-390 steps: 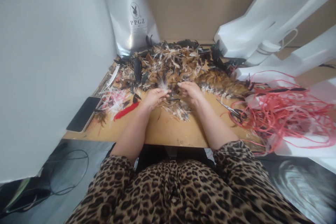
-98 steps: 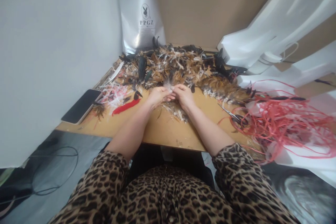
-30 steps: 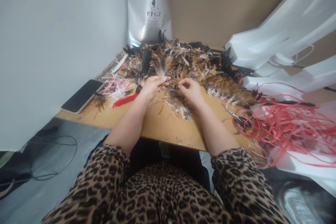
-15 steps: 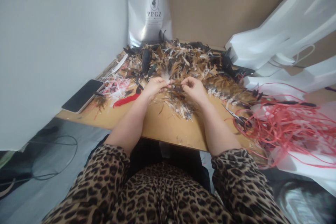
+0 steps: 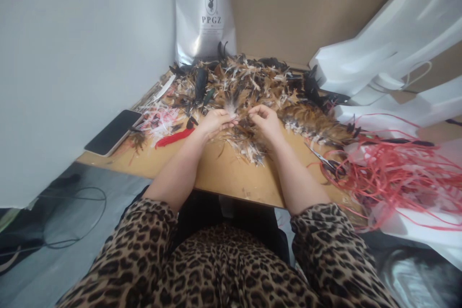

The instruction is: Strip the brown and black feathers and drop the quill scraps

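Note:
My left hand [image 5: 218,123] is closed in a pinch on a pale, fluffy-based feather [image 5: 231,105], whose darker tip points away from me. Just to the right, the thumb and fingertips of my right hand [image 5: 264,118] come together over the feathers; whether something small sits between them I cannot make out. Both hands are above the near side of a big heap of brown, black and white feathers [image 5: 249,77]. A small clump of brown and white feathers [image 5: 249,149] lies below and between my wrists.
A phone [image 5: 114,132] lies at the table's left edge, near pink and white shreds [image 5: 159,119] and a red tassel [image 5: 174,138]. Scissors [image 5: 327,162] lie right of my forearm, beside tangled red ribbons [image 5: 400,178]. A silver bag [image 5: 206,14] stands behind the heap.
My left hand has shifted very slightly, and the pale feather in it shows a little more upright. My right hand has barely moved.

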`<state>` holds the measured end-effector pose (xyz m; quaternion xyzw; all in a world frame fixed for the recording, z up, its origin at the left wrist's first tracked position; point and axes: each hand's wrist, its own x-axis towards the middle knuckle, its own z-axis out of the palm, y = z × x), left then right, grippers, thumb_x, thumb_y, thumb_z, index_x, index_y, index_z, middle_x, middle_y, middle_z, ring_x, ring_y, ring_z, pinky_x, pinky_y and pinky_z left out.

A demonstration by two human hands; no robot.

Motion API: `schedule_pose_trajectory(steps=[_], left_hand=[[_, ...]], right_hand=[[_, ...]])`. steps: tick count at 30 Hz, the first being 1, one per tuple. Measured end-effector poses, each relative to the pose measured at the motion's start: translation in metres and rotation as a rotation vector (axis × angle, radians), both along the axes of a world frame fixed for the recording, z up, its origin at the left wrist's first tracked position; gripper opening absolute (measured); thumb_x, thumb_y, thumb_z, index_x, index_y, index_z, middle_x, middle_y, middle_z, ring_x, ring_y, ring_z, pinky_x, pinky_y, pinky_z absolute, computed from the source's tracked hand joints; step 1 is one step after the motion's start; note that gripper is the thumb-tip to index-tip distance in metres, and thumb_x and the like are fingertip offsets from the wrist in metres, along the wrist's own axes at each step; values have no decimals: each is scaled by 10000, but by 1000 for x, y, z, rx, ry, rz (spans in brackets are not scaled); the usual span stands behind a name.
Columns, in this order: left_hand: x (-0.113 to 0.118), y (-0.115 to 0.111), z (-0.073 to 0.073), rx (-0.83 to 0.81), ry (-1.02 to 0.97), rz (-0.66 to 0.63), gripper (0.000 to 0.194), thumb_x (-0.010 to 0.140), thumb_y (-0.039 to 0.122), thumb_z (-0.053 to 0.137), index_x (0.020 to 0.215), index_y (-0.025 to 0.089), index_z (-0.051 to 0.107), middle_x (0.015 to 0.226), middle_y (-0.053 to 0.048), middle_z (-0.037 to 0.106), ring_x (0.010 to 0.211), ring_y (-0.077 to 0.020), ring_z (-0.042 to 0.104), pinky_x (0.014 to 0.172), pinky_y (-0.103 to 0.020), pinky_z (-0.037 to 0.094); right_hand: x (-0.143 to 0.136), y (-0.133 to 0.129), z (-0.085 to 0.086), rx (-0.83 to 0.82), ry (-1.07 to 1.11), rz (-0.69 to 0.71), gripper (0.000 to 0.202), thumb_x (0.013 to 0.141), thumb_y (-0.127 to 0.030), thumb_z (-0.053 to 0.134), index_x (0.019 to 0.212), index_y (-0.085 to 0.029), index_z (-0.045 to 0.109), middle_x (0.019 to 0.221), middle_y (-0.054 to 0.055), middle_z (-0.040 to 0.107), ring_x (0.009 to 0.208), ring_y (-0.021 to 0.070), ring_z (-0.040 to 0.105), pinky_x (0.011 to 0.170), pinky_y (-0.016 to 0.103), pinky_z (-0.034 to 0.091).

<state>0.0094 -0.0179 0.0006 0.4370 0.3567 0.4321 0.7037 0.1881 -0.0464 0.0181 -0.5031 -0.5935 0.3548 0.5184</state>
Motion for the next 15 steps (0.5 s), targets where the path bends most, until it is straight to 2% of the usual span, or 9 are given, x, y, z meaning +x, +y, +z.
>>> schedule_pose_trajectory(steps=[8, 15], left_hand=[[0, -1, 1, -26, -59, -15, 91, 739, 127, 686, 783, 47, 687, 797, -118, 709, 667, -96, 664, 654, -177, 513], [-2, 3, -1, -26, -83, 33, 66, 738, 121, 684, 770, 64, 686, 776, -93, 705, 657, -71, 649, 647, -155, 504]], right_hand=[[-4, 6, -8, 14, 101, -93, 139, 620, -272, 590, 720, -176, 578, 586, -44, 549, 532, 90, 461, 569, 246, 380], [-3, 5, -5, -8, 108, -43, 144, 624, -278, 595, 733, -185, 584, 596, -40, 569, 548, 98, 489, 584, 252, 401]])
